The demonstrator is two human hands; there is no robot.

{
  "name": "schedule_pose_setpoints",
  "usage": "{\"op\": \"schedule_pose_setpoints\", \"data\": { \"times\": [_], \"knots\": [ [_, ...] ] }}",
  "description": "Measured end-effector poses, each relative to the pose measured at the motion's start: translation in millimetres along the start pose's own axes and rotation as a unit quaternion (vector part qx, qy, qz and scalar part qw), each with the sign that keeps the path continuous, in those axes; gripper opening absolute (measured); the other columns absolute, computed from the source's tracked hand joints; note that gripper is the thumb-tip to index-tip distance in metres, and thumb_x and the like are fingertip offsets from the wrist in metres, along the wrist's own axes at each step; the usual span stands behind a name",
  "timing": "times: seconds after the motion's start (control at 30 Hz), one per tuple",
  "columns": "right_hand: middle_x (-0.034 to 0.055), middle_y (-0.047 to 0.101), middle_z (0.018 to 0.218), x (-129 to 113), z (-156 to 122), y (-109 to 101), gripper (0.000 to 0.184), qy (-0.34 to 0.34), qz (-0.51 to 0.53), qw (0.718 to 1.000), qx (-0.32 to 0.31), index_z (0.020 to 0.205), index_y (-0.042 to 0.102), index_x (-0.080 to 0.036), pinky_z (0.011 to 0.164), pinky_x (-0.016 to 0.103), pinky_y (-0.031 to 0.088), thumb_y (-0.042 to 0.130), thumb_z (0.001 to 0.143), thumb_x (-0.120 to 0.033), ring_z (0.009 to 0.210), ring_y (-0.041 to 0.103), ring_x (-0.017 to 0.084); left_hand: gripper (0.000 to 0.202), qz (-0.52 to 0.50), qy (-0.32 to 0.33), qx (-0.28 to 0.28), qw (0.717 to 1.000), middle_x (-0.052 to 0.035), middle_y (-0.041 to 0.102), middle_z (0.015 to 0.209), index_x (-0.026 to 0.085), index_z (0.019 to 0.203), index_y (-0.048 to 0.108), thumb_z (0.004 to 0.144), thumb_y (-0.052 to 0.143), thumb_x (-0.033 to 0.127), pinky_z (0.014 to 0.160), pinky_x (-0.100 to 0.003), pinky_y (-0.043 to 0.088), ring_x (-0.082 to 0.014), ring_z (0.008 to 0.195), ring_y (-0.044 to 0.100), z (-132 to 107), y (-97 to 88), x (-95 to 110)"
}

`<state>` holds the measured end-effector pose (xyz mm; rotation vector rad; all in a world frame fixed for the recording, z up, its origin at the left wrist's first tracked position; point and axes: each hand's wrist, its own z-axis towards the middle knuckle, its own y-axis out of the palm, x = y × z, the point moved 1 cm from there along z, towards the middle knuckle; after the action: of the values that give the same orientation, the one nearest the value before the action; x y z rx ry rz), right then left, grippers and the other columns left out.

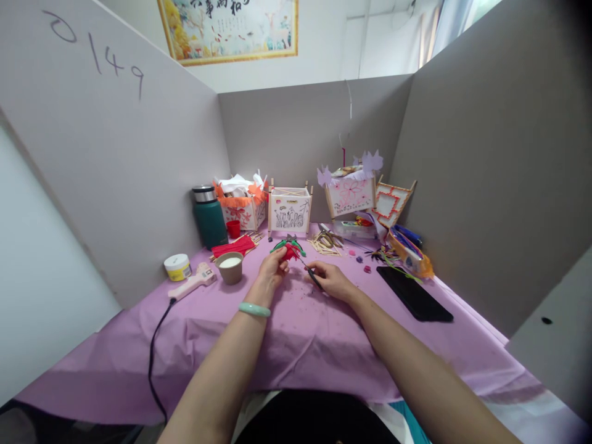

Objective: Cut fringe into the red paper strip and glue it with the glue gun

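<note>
My left hand (pixel 272 266) is closed on a small red and green craft piece (pixel 289 248), held just above the purple tablecloth (pixel 300 333). A pale green bangle (pixel 254 309) sits on that wrist. My right hand (pixel 329 279) is closed round a thin dark tool (pixel 309 271) whose tip points up and left toward the craft piece. Both hands are near the middle of the table, a hand's width apart.
A glue gun (pixel 193 281) with a black cord, a small cup of white glue (pixel 230 267), a yellow-labelled tub (pixel 177 266) and a green flask (pixel 209 217) stand at the left. Paper lanterns (pixel 290 211) line the back. A black phone (pixel 414 293) lies at the right. Grey partitions enclose the table.
</note>
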<state>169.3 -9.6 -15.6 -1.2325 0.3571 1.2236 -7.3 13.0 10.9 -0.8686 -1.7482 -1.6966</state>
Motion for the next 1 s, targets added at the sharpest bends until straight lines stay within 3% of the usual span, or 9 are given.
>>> {"op": "schedule_pose_setpoints", "data": {
  "times": [0.67, 1.0],
  "knots": [
    [-0.0041, 0.051, 0.06, -2.0, -0.9, -1.2, 0.035, 0.0, -0.024, 1.0, 0.005, 0.097, 0.062, -0.016, 0.052, 0.021, 0.033, 0.061, 0.076, -0.044, 0.054, 0.044, 0.01, 0.005, -0.003, 0.01, -0.005, 1.0, 0.0037, 0.057, 0.054, 0.014, 0.08, 0.055, 0.08, 0.059, 0.012, 0.033, -0.017, 0.022, -0.0015, 0.03, 0.03, 5.1, -3.6, -2.1],
    [-0.0032, 0.055, 0.065, -0.7, -1.7, -1.1, 0.036, -0.019, -0.07, 0.997, 0.003, 0.099, 0.063, -0.017, 0.055, 0.021, 0.034, 0.063, 0.075, -0.044, 0.058, 0.047, 0.01, 0.017, -0.014, 0.027, 0.021, 0.999, 0.006, 0.055, 0.054, 0.015, 0.079, 0.053, 0.074, 0.069, 0.017, 0.035, -0.017, 0.026, -0.0007, 0.03, 0.031, 1.8, -2.6, 0.3]
  ]
}}
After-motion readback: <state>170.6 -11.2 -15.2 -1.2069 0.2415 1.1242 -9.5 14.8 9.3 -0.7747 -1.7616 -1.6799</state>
